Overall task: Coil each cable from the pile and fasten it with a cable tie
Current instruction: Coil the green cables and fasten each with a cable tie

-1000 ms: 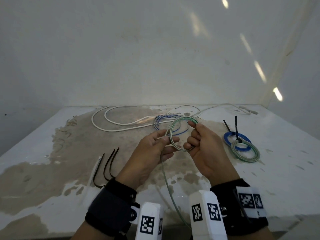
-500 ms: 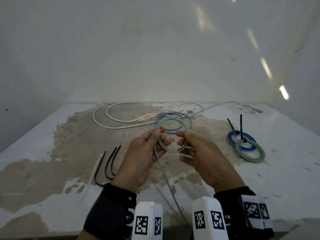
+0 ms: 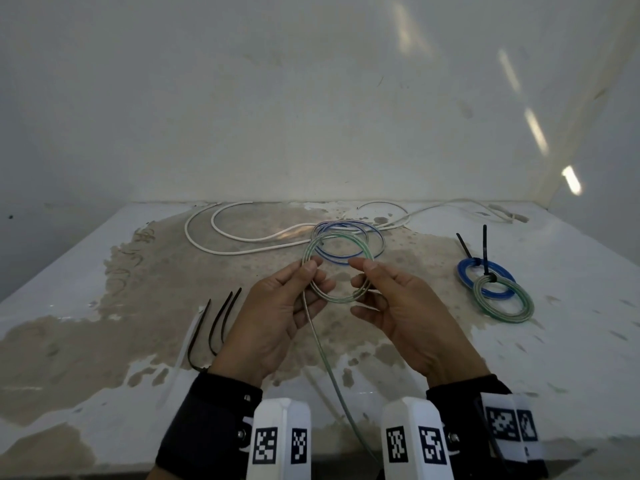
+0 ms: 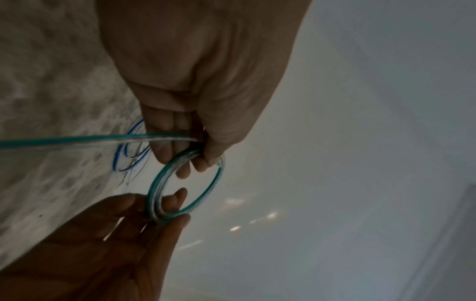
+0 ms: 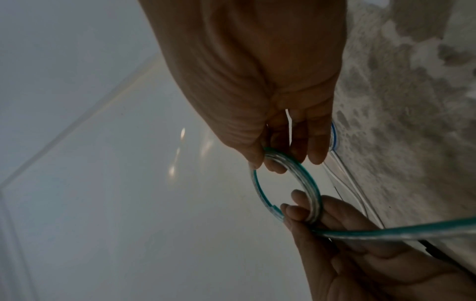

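Since a second earlier the green cable [image 3: 337, 268] coil had tilted flatter, held above the table [image 3: 571, 358] between both hands. Left hand [image 3: 273, 320] pinched its left side, right hand [image 3: 408, 317] its right; feeding the trailing tail round evenly would have kept loops matched.

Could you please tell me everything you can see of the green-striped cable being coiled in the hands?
The green-striped cable looks like clear flexible plastic with a green line. It is wound into a small round coil of a few turns, held above the table. The left hand pinches one side, the right hand the opposite side. An uncoiled tail runs down from the left grip toward the person.
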### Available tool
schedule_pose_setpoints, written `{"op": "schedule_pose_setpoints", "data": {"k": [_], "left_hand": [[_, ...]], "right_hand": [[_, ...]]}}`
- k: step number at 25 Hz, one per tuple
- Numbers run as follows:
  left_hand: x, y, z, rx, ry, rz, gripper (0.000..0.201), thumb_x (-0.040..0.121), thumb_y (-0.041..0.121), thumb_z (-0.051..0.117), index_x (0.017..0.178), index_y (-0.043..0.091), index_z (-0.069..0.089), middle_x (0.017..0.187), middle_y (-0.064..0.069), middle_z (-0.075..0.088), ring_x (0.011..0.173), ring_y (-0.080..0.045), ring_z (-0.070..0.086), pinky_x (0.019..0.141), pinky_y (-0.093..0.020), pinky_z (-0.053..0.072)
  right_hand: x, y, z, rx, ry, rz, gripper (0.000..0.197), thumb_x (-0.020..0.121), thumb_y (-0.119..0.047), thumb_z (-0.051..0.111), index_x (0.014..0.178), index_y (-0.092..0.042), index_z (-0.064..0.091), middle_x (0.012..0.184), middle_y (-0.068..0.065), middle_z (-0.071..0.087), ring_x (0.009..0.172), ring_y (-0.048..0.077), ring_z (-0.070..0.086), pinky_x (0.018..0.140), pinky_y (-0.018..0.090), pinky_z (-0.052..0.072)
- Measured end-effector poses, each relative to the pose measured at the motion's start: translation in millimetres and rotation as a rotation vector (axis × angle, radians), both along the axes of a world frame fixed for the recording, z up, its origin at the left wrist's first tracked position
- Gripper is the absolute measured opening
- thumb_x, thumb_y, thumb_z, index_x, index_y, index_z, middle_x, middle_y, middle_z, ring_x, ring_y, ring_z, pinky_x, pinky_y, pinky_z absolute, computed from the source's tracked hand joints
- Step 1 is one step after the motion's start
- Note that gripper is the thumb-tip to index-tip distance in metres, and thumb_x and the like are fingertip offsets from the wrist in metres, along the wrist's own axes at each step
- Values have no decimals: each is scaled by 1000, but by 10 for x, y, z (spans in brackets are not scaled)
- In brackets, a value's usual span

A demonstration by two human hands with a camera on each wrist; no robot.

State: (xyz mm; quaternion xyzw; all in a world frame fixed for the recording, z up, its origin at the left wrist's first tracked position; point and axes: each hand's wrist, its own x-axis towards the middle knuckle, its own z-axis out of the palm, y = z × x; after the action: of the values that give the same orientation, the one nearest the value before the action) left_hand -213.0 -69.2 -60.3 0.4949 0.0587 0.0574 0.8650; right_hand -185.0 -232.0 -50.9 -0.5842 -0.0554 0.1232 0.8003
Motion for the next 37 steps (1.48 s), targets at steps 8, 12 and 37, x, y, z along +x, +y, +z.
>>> {"op": "schedule_pose_setpoints", "data": {"k": [8, 12, 37], "left_hand": [[99, 23, 120, -371, -112, 292, 12, 100, 19, 54, 103, 20, 66, 77, 7, 71, 77, -4, 71, 76, -21, 58], [63, -54, 173, -339, -110, 243, 13, 99, 17, 54, 101, 18, 66, 78, 6, 71, 75, -6, 72, 76, -21, 59], [-157, 70, 77, -135, 72, 102, 17, 99, 19, 54, 102, 14, 70, 87, 1, 78, 78, -10, 75, 67, -24, 61]], "right_hand": [[-335, -79, 100, -571, 69, 562, 56, 101, -56, 38, 100, -16, 77, 96, 3, 79, 72, 17, 71, 57, 24, 49], [-338, 68, -20, -308, 74, 165, 27, 101, -46, 51, 109, -26, 68, 116, -8, 74, 86, 22, 76, 69, 36, 57], [-187, 57, -51, -33, -25, -235, 20, 97, -26, 64, 95, -12, 77, 74, 0, 67, 60, 9, 61, 59, 29, 59]]}}
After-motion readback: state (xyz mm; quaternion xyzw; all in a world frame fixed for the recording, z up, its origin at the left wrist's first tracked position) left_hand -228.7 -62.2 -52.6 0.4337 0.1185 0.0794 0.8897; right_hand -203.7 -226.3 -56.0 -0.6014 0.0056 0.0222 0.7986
